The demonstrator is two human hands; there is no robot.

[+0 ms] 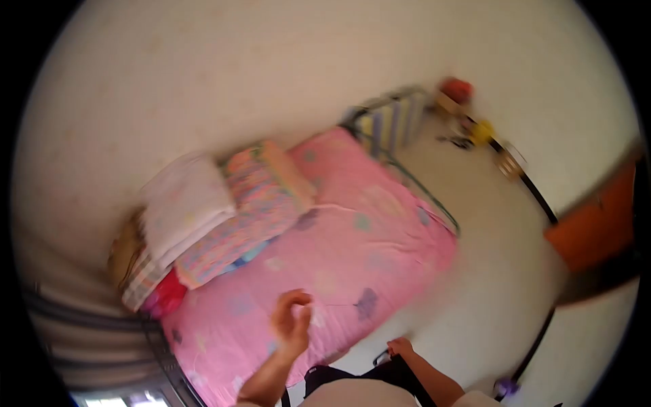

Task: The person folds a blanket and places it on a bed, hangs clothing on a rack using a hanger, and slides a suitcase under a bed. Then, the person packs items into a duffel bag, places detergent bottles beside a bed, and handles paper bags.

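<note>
A bed with a pink patterned sheet (352,251) fills the middle of the blurred head view. My left hand (293,322) is raised over the near edge of the bed, fingers curled and apart, holding nothing. My right hand (400,348) is low by my waist, closed against dark clothing or a strap (390,370); the grip is too blurred to tell. A stack of folded bedding lies at the head of the bed: a white pillow (184,203) and a multicoloured patterned quilt (254,210).
The metal bed frame (393,122) shows at the far end. Small red and yellow objects (468,112) lie on the pale floor by the wall. An orange door or cabinet (597,224) stands at right. Pale floor (495,271) runs along the bed's right side.
</note>
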